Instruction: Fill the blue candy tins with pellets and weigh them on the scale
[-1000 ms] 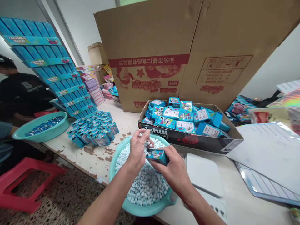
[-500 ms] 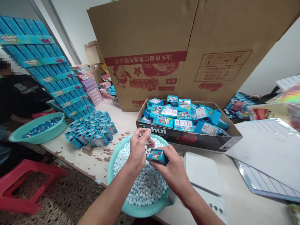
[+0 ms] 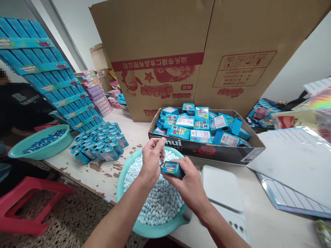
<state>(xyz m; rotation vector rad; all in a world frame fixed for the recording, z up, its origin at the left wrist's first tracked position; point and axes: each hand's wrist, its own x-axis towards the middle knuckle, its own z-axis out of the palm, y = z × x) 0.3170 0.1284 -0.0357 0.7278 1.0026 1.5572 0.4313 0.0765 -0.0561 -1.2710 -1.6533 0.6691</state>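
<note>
My right hand (image 3: 191, 184) grips a small blue candy box (image 3: 170, 168), tilted with its open end toward my left hand (image 3: 151, 161). That left hand is curled around several small white candies, its fingertips at the mouth of the box. Some candies show between the fingers and the opening; how many are in the palm or the box is hidden. Below both hands sits a turquoise basin (image 3: 152, 233) filled with pale white and light blue candies (image 3: 160, 203).
Behind the basin, a cardboard carton (image 3: 224, 155) holds many blue boxes. A white scale (image 3: 222, 187) stands at the right. Upright blue boxes (image 3: 98, 143) cluster at left, near another turquoise basin (image 3: 64, 141), stacked displays (image 3: 57, 82) and a red stool (image 3: 28, 203). A person (image 3: 20, 106) sits beyond.
My left hand has closed more and come to the box's mouth; fewer candies show between the fingers. The right hand still holds the box. The view has shifted slightly.
</note>
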